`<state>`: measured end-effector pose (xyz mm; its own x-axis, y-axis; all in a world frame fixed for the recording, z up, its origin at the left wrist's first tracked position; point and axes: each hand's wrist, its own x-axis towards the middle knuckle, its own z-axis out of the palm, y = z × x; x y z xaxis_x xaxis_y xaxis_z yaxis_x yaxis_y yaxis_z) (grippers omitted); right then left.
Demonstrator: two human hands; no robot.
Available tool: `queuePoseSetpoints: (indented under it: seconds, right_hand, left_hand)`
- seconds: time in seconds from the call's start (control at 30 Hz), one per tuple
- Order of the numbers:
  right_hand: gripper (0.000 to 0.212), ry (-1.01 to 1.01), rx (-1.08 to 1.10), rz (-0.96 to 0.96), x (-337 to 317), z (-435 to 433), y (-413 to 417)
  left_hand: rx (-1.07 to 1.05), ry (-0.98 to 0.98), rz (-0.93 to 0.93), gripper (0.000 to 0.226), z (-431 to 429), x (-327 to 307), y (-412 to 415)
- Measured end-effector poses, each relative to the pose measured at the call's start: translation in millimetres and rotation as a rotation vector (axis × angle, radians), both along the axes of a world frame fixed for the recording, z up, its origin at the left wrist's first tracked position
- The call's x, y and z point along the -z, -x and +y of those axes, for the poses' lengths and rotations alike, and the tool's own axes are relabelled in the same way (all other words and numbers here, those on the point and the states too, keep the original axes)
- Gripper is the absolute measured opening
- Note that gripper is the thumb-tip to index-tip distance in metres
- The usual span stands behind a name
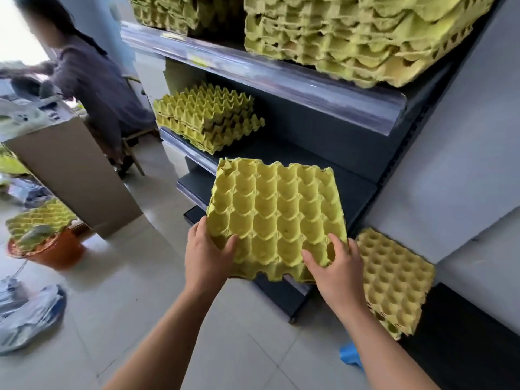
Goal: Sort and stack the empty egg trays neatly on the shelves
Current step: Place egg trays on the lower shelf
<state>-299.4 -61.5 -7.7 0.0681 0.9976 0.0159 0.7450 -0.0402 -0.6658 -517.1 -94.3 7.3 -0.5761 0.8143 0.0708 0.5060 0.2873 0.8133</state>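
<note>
The dark shelving unit (309, 130) fills the right side of the room. On its top shelf sit two piles of yellow egg trays: a big ragged stack (351, 38) on the right and a smaller stack (160, 12) further along to the left. The middle shelf carries one askew stack (208, 116). A fourth stack (394, 277) lies low down past the right end of the unit, against the grey wall. Off to the left, more trays (39, 218) rest on an orange pot (56, 254) on the floor. How many trays each pile holds I cannot tell.

One single tray (277, 215) is held up in front of the lower shelves, cups upward and slightly tilted. Both hands have it by its near edge. The left hand (206, 254) has its grip clamped on the near left corner, thumb pressed into a cup on top and fingers underneath. The right hand (336, 274) has its grip clamped on the near right corner, with thumb and forefinger on top and the other fingers hidden.
</note>
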Motion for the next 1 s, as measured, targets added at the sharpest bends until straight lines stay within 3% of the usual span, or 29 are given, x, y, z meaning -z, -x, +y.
queuePoseSetpoints:
  seconds: [0.47,0.67,1.0]
  right_hand:
    - [0.083,-0.118,-0.058,-0.014,-11.3,155.4,153.7]
    - [0.082,-0.143,-0.058,0.020,-22.2,219.6,208.2]
    - [0.087,-0.170,0.006,-0.021,-24.1,292.4,306.0]
  left_hand:
    - [-0.036,-0.086,0.040,0.063,155.5,-12.9,168.9]
    - [-0.024,-0.093,0.040,0.050,225.7,-23.9,229.0]
    - [0.100,-0.113,0.008,0.080,325.2,-18.6,340.3]
